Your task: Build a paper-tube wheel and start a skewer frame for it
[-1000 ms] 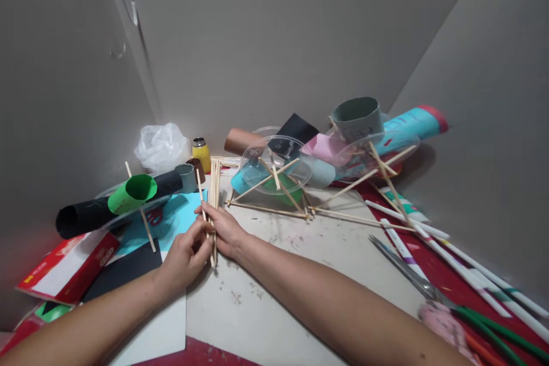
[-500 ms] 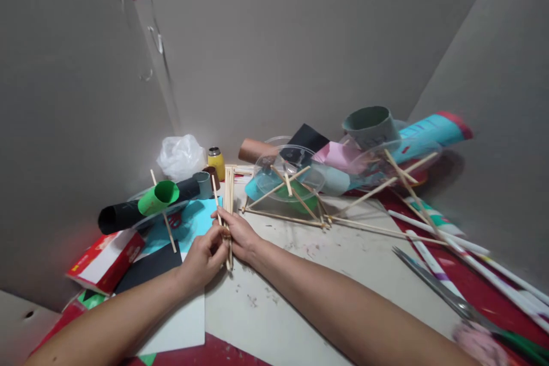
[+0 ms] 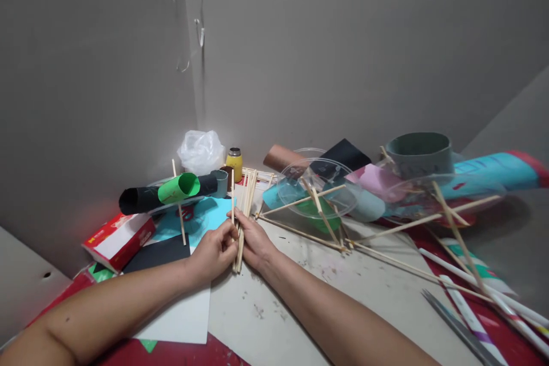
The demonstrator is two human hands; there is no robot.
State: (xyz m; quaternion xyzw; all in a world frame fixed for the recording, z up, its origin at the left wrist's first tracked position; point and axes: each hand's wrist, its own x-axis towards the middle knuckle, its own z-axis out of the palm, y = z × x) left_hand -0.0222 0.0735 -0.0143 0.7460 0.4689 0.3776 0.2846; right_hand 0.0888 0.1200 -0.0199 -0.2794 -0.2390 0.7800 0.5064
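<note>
Above the pale tabletop my right hand (image 3: 256,238) is wrapped round a bundle of thin wooden sticks (image 3: 247,197), which stand nearly upright and fan out a little at the top. Close against it, my left hand (image 3: 215,250) pinches a single wooden stick (image 3: 233,191), held apart from the bundle on its left side. The fingertips of both hands nearly meet, and the lower part of the single stick is hidden by my left fingers. Beyond the hands is a frame of joined sticks (image 3: 300,231) with a clear plastic lid among it.
At left lie a black paper tube (image 3: 141,200), a green paper ring (image 3: 179,187) and a red box (image 3: 118,240). A yellow bottle (image 3: 234,166) and a white plastic bag (image 3: 201,150) stand behind. Scissors (image 3: 458,326) and markers lie at right, below a grey paper ring (image 3: 418,154).
The view has turned, so the scene has shifted rightward. The single stick now stands more upright and farther from the bundle, whose tops have spread. Both hands keep their hold.
</note>
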